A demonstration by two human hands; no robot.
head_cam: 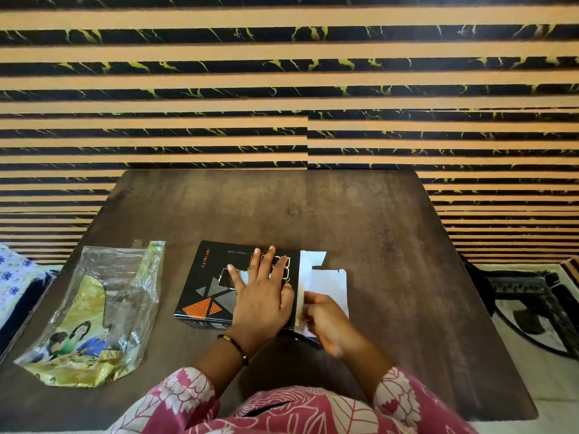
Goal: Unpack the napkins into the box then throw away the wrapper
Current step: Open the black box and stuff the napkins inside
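A flat black box [206, 286] with orange and grey triangles lies in the middle of the dark wooden table [360, 220]. My left hand [263, 292] rests flat on its top, fingers spread. At the box's right end its white flaps [329, 283] stand open. My right hand [329, 321], blurred, touches the near part of that open end; its grip is unclear. A clear plastic wrapper [103, 311] with a yellow-green print and a family picture lies on the table to the left, apart from both hands. No loose napkins show.
A striped black and tan wall rises behind the table. Floral blue fabric [15, 280] sits off the table's left edge. A patterned rug [539, 308] lies on the floor to the right.
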